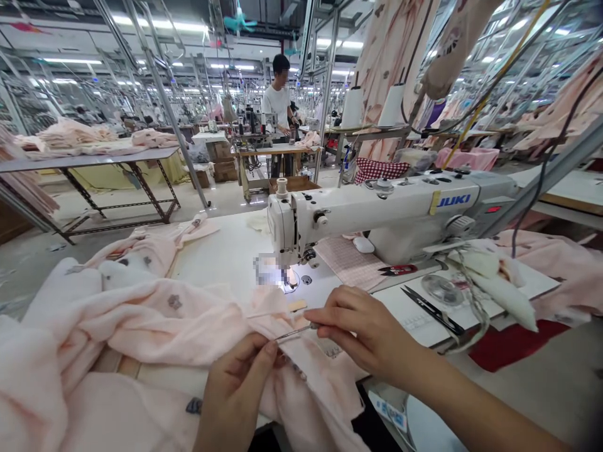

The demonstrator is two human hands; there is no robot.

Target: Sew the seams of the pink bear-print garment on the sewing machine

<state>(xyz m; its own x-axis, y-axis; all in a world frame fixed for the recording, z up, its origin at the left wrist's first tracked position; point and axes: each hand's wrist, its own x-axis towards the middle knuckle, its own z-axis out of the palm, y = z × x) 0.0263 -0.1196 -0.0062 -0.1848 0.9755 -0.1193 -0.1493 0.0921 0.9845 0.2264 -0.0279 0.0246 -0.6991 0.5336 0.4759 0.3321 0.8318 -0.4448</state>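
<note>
On our table (226, 242), we find the sewing machine (391, 210) at right, fabric (155, 323) to its left and front, thread snips (400, 270) before its arm; behind it stand two thread cones (352, 108).

Long white strip lights (160, 24) shining overhead

A long grey-topped table (117, 156) with dark metal legs stands on a pale, glossy floor (225, 199); right of that table are a slanting silver metal pole (174, 127) and brown cardboard boxes (224, 171).
</note>
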